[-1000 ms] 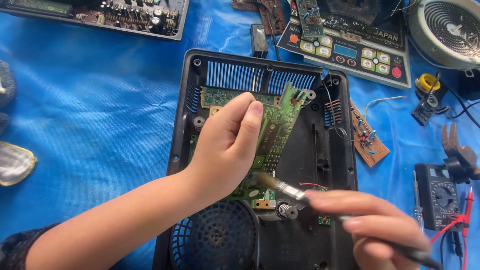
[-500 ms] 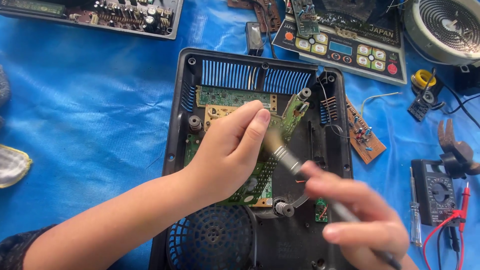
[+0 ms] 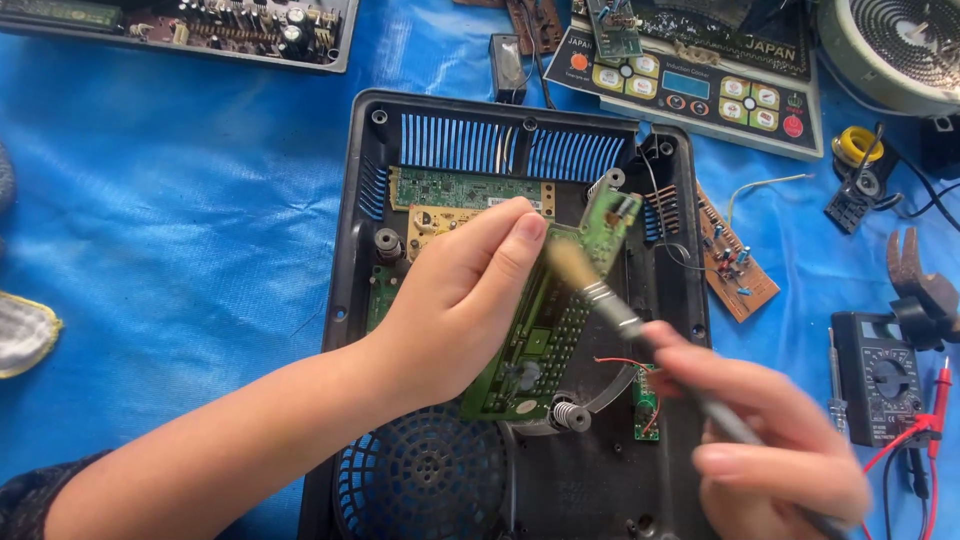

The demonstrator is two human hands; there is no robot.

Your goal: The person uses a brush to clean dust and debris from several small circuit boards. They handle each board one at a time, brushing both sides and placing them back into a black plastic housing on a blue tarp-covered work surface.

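Left hand (image 3: 455, 310) pinching green circuit board (image 3: 555, 320) tilted over black casing (image 3: 350, 250); right hand (image 3: 775, 440), at 4 o'clock, clasping brush (image 3: 600, 295) touching board.

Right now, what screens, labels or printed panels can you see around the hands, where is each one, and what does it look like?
Control panel: top, right of centre, beyond the black casing; a flat, pale grey slab with a small blue screen, yellow-green buttons and one red one.
Multimeter: right edge, beside the right hand; a black box with a grey screen and a round dial.
No packages or signs.
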